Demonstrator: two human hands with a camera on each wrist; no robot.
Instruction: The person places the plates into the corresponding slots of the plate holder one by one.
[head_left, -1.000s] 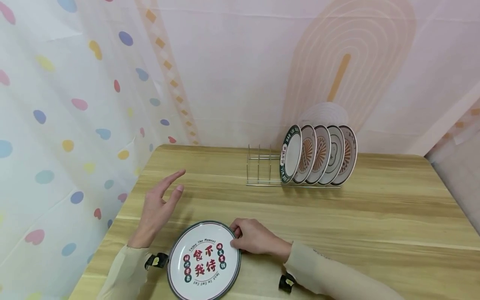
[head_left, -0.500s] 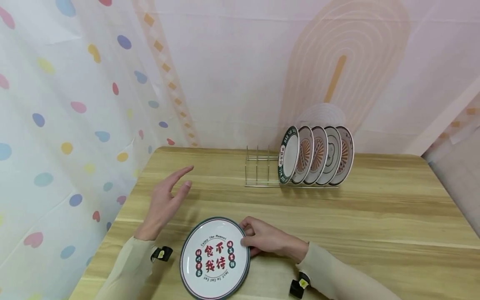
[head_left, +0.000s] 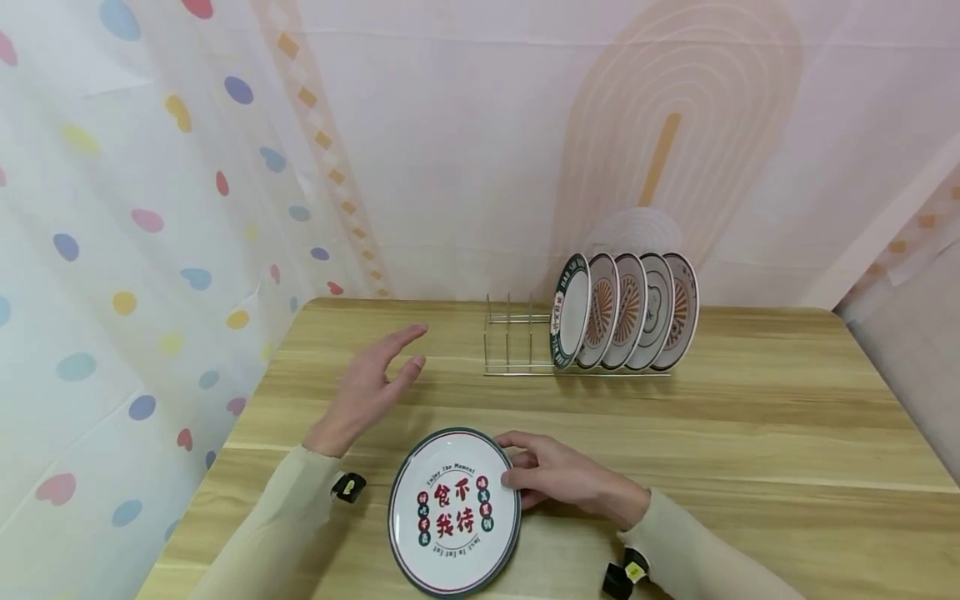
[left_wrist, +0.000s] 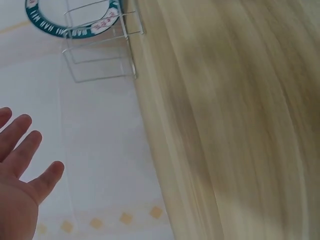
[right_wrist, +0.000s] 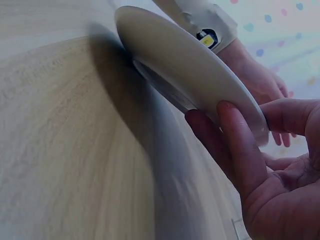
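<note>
A white plate (head_left: 450,546) with a dark green rim and red and green lettering tilts above the front of the table. My right hand (head_left: 562,477) pinches its right edge, thumb on the face and fingers behind. In the right wrist view the underside of the plate (right_wrist: 175,55) shows, with fingertips pressed against it. To the plate's upper left, my left hand (head_left: 371,387) hovers with fingers extended and thumb apart, holding nothing. In the left wrist view the left hand (left_wrist: 20,175) has its fingers spread, away from the wire rack (left_wrist: 100,50).
At the back of the table (head_left: 765,433) stands a wire plate rack (head_left: 517,371). Several plates lean upright in its right part, the leftmost a green-rimmed plate (head_left: 573,312); its left slots hold none. A patterned cloth (head_left: 450,150) hangs right behind the table's back edge.
The right hand has carried the plate to the right, its face tilting more. My left hand has also moved right, still holding nothing. The head view has shifted slightly.
</note>
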